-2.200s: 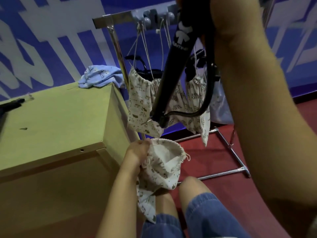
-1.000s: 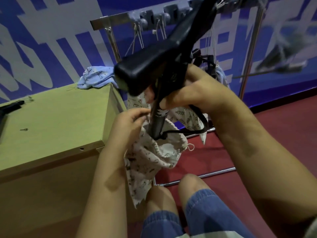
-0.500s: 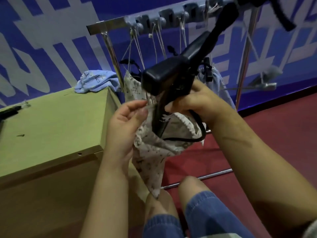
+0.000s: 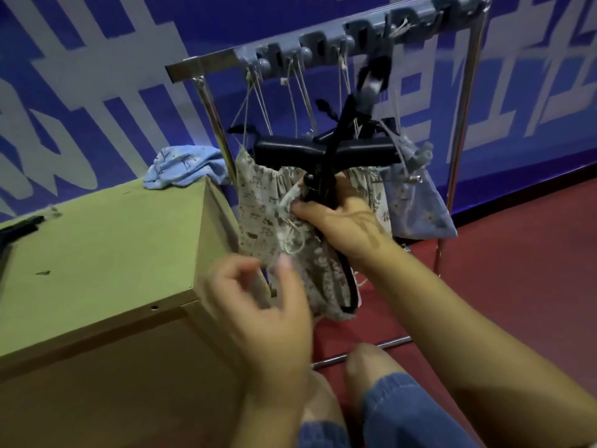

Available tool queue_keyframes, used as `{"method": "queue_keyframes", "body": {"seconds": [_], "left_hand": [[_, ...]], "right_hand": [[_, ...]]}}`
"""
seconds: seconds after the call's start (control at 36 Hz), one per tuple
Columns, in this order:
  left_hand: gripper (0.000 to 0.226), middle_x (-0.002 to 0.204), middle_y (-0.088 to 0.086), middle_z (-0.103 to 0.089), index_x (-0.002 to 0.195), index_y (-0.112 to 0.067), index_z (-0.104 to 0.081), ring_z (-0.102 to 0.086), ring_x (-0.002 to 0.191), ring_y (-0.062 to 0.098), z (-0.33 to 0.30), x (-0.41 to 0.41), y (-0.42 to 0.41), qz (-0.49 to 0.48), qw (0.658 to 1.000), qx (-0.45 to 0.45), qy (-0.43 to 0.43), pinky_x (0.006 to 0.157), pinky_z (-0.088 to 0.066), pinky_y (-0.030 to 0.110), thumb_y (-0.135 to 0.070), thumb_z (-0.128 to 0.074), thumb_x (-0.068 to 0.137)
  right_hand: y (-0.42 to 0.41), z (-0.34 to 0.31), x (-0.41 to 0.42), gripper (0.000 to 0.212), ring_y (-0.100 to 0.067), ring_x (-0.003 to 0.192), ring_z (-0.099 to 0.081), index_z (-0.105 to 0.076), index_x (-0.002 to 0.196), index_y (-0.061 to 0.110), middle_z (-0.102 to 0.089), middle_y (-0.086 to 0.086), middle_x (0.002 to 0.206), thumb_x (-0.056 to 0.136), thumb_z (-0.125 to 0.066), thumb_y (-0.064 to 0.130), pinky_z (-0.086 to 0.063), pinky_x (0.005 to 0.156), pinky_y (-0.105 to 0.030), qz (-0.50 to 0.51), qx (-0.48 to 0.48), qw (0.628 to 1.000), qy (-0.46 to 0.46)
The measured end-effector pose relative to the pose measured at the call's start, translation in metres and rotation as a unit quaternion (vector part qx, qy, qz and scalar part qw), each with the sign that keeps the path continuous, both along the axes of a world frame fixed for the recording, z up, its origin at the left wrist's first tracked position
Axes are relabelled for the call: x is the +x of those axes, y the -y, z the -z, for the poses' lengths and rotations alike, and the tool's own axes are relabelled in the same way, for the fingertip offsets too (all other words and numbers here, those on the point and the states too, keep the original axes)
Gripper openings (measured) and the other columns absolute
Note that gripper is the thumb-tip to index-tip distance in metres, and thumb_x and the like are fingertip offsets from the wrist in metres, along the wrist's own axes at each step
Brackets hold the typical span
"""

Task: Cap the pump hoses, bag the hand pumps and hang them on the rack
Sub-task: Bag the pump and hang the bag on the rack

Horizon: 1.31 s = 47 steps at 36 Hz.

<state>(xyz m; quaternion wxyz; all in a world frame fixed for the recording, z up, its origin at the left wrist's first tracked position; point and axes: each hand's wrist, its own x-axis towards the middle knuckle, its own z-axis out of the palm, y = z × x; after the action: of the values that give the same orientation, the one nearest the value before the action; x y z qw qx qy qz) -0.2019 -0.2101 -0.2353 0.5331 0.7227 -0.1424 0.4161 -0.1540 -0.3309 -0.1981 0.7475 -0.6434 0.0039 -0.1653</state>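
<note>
Now — R hand (image 4: 347,226) clamped round hand pump (image 4: 324,153) w/ drawstring bag (image 4: 310,263) mouth; L hand (image 4: 258,305) blurred, fingers loose — empty.

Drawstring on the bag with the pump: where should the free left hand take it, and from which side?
Pinch the loose white drawstring loop hanging below the gathered bag mouth, coming from the left. The right hand and pump block the other side.

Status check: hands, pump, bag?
Right hand grips pump at bag mouth. Left hand open, blurred, beside bag. Hose outside bag.
</note>
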Motion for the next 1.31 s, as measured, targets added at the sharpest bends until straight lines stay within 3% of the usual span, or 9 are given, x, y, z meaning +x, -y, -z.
{"method": "queue_keyframes", "body": {"seconds": [0.08, 0.25, 0.36, 0.44, 0.64, 0.83, 1.0, 1.19, 1.31], "left_hand": [[0.021, 0.07, -0.002, -0.052, 0.077, -0.022, -0.046, -0.051, 0.059, 0.001, 0.042, 0.002, 0.015, 0.118, 0.949, -0.01, -0.294, 0.06, -0.04, 0.018, -0.015, -0.065, 0.084], [0.027, 0.066, -0.002, -0.053, 0.07, -0.021, -0.042, -0.056, 0.066, 0.017, 0.072, 0.023, 0.013, 0.104, 0.884, 0.154, -0.429, 0.061, -0.039, 0.03, -0.03, -0.055, 0.091], [0.02, 0.081, 0.013, -0.062, 0.076, -0.014, -0.042, -0.061, 0.083, 0.033, 0.058, 0.027, 0.006, 0.103, 0.871, 0.268, -0.399, 0.063, -0.041, 0.034, -0.02, -0.044, 0.095], [0.02, 0.068, 0.005, -0.059, 0.076, -0.015, -0.044, -0.063, 0.062, 0.019, 0.033, 0.014, 0.003, 0.194, 0.892, 0.174, -0.37, 0.056, -0.043, 0.03, -0.009, -0.041, 0.095], [0.014, 0.051, -0.004, -0.056, 0.092, -0.01, -0.054, -0.045, 0.041, 0.004, -0.005, 0.033, 0.001, 0.249, 0.897, -0.141, -0.336, 0.04, -0.037, 0.014, -0.006, -0.042, 0.097], [0.019, 0.067, -0.007, -0.065, 0.086, -0.019, -0.057, -0.058, 0.053, -0.002, -0.01, 0.066, -0.029, 0.165, 0.931, -0.107, -0.308, 0.049, -0.045, 0.013, -0.009, -0.045, 0.096], [0.02, 0.09, 0.008, -0.058, 0.074, -0.028, -0.057, -0.052, 0.07, 0.014, -0.007, 0.069, -0.041, 0.116, 0.935, -0.015, -0.336, 0.06, -0.039, 0.029, -0.019, -0.048, 0.09], [0.026, 0.075, 0.015, -0.066, 0.072, -0.006, -0.043, -0.064, 0.074, 0.024, -0.01, 0.062, -0.036, 0.355, 0.765, -0.248, -0.477, 0.059, -0.056, 0.031, 0.011, -0.031, 0.088], [0.019, 0.097, 0.026, -0.065, 0.096, -0.002, -0.054, -0.066, 0.081, 0.031, 0.009, 0.07, -0.023, 0.338, 0.735, -0.26, -0.528, 0.07, -0.059, 0.039, 0.007, -0.039, 0.09]], "right_hand": [[-0.005, 0.005, 0.005, 0.022, 0.004, 0.063, -0.049, -0.049, 0.102, -0.01, -0.05, -0.004, 0.083, 0.083, -0.058, -0.012, -0.04, 0.062, -0.002, 0.047, 0.028, 0.998, 0.022], [-0.008, 0.021, 0.011, 0.042, -0.024, 0.104, -0.064, -0.055, 0.113, 0.008, -0.062, -0.015, 0.118, 0.077, -0.075, 0.017, -0.048, 0.1, -0.041, 0.156, 0.06, 0.986, 0.012], [0.002, 0.029, 0.011, 0.045, -0.012, 0.108, -0.051, -0.054, 0.116, 0.013, -0.046, -0.001, 0.122, 0.079, -0.073, 0.031, -0.041, 0.092, -0.011, 0.265, -0.018, 0.964, -0.007], [0.007, 0.027, 0.006, 0.034, -0.005, 0.1, -0.043, -0.05, 0.102, 0.024, -0.041, 0.006, 0.106, 0.079, -0.074, 0.031, -0.029, 0.075, 0.01, 0.334, -0.044, 0.941, 0.037], [0.017, 0.043, 0.0, 0.036, 0.017, 0.072, -0.057, -0.053, 0.079, 0.031, -0.06, 0.015, 0.082, 0.062, -0.085, 0.034, -0.043, 0.069, -0.001, 0.19, -0.08, 0.977, 0.058], [0.051, 0.049, -0.014, 0.049, -0.012, 0.112, -0.059, -0.065, 0.1, 0.038, -0.063, 0.004, 0.12, 0.056, -0.085, 0.045, -0.049, 0.092, -0.035, 0.046, -0.088, 0.995, -0.02], [0.049, 0.051, -0.008, 0.038, -0.023, 0.065, -0.043, -0.073, 0.08, 0.027, -0.053, -0.009, 0.077, 0.08, -0.057, -0.008, -0.04, 0.058, -0.029, 0.012, 0.058, 0.998, 0.018], [0.041, 0.052, -0.003, 0.039, -0.008, 0.05, -0.05, -0.045, 0.062, 0.013, -0.052, 0.005, 0.054, 0.068, -0.04, -0.025, -0.043, 0.047, -0.017, 0.036, 0.166, 0.983, 0.065], [0.034, 0.054, 0.0, 0.049, -0.009, 0.051, -0.056, -0.046, 0.059, 0.015, -0.055, 0.004, 0.052, 0.074, -0.034, -0.029, -0.049, 0.047, -0.019, 0.04, 0.194, 0.978, 0.06]]}}
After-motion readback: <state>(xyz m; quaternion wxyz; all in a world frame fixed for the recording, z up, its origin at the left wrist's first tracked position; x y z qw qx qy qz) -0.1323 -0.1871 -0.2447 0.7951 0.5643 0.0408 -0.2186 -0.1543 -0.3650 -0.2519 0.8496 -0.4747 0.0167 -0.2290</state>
